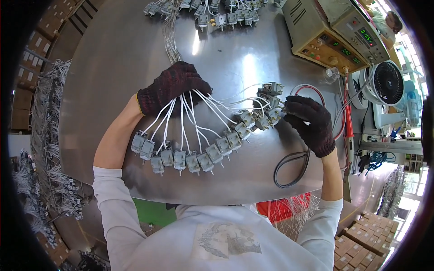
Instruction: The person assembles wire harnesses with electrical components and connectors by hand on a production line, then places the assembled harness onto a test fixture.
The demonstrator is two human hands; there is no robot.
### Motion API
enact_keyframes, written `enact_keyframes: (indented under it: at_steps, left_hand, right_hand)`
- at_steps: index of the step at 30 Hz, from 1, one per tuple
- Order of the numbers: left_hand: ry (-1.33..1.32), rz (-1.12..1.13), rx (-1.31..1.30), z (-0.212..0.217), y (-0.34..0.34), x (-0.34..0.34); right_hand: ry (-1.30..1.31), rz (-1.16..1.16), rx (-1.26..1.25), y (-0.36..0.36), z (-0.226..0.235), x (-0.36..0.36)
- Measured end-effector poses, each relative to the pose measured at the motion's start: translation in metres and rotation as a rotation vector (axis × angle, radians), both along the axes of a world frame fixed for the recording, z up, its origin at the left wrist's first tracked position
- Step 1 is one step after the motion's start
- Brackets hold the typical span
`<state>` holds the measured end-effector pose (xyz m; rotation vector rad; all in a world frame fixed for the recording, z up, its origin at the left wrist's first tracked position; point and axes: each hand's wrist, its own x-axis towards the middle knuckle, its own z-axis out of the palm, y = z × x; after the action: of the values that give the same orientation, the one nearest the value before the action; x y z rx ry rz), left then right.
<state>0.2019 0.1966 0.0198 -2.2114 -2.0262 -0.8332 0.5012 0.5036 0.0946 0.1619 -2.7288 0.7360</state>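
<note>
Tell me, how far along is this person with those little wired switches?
Hard to say exactly. A fan of small grey switches lies in a row on the metal table, their white wires gathered under the left hand. The right hand touches the switch at the row's far end. Another bunch waits at the table's far edge.

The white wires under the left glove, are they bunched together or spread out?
Bunched under the left hand, then spread: the white wires fan out to a curved row of small grey switches on the metal table.

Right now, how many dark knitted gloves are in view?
2: one on the left hand, bunching white wires; one on the right hand, touching the grey parts. None seems hidden.
</note>
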Motion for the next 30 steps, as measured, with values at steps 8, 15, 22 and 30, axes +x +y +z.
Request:
enact_keyframes:
  at_steps: [8, 15, 22, 30]
  left_hand:
    - [-0.03, -0.018, -0.011, 0.003, 0.001, 0.0]
    - [0.015, -0.049, 0.07, -0.006, 0.001, -0.005]
    - [-0.005, -0.068, 0.085, -0.006, 0.0, -0.005]
    - [0.051, -0.025, 0.028, 0.005, -0.003, -0.003]
  right_hand:
    - [-0.039, -0.062, 0.12, -0.014, 0.008, 0.007]
    - [-0.264, -0.507, -0.535, -0.074, 0.022, 0.036]
    - [-0.142, -0.534, -0.363, -0.079, 0.003, 0.032]
    - [0.003, -0.265, 0.204, -0.076, 0.006, 0.023]
